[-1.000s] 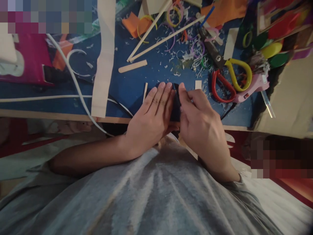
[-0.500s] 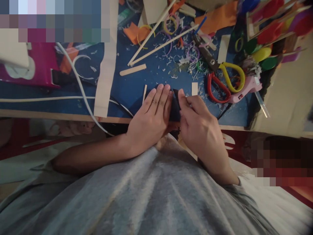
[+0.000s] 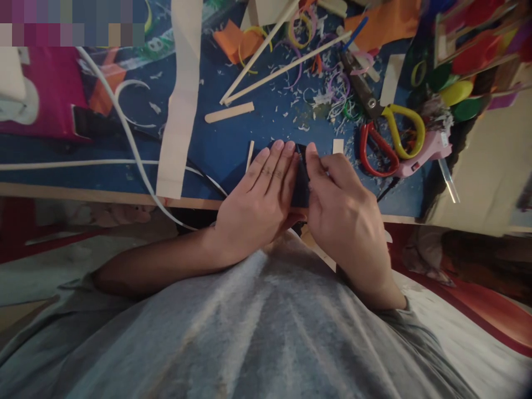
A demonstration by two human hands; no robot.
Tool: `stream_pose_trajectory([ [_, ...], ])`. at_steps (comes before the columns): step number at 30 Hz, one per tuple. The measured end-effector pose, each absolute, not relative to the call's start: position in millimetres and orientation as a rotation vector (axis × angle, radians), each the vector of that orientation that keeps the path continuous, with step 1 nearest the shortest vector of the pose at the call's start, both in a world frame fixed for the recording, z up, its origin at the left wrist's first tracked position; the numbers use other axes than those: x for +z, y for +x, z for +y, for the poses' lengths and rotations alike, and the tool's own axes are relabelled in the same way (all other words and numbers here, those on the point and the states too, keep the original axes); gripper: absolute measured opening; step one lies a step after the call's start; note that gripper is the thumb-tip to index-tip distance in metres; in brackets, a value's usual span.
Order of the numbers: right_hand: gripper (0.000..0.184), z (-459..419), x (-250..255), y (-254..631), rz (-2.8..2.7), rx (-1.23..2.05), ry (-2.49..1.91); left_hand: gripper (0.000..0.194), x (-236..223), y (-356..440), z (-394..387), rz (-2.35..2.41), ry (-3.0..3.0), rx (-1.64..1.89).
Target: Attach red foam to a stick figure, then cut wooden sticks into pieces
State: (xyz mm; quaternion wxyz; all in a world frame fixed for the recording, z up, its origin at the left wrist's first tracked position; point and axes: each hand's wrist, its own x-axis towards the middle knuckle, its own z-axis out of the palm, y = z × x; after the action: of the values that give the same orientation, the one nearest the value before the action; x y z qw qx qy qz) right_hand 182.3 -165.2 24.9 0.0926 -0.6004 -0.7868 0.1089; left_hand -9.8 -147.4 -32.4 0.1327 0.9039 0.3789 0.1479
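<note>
My left hand [image 3: 261,197] lies flat at the table's near edge, palm down, with its fingers stretched out and pressed side by side. Close to its right, my right hand [image 3: 344,213] is closed, thumb pointing forward, around a thin black piece [image 3: 303,152]. Only a dark bit of that piece shows between the hands, so its kind is unclear. Whatever is under the left palm is hidden. A short thin wooden stick [image 3: 250,155] lies by the left fingertips, and a small pale card piece [image 3: 338,146] beyond the right knuckles.
Scissors [image 3: 376,119] with red and yellow handles and a pink glue gun [image 3: 428,152] lie on the right. Long sticks [image 3: 286,67], a craft stick [image 3: 229,112] and paper scraps litter the blue table [image 3: 224,144]. A paper strip [image 3: 178,116] and white cable [image 3: 124,127] are left.
The view has shifted slightly, so the table items appear a little to the right. My right thumb is a bit nearer the left fingers, and less of the black piece shows.
</note>
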Motion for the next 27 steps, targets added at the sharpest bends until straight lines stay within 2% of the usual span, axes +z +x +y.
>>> stream_pose_trajectory([
  [11,0.063,-162.3,17.7,185.6,-2.294,0.353,-1.786,0.084,-35.0,-5.2,-149.3,1.121,2.641,0.398],
  [21,0.062,-176.6,19.5,188.3,-2.333,0.337,-1.763,0.074,-31.0,-6.9,-148.6,1.13,2.722,0.399],
  [27,0.069,-172.1,27.3,183.1,-2.39,0.296,-1.794,0.067,-33.1,-10.7,-148.2,1.13,2.676,0.488],
])
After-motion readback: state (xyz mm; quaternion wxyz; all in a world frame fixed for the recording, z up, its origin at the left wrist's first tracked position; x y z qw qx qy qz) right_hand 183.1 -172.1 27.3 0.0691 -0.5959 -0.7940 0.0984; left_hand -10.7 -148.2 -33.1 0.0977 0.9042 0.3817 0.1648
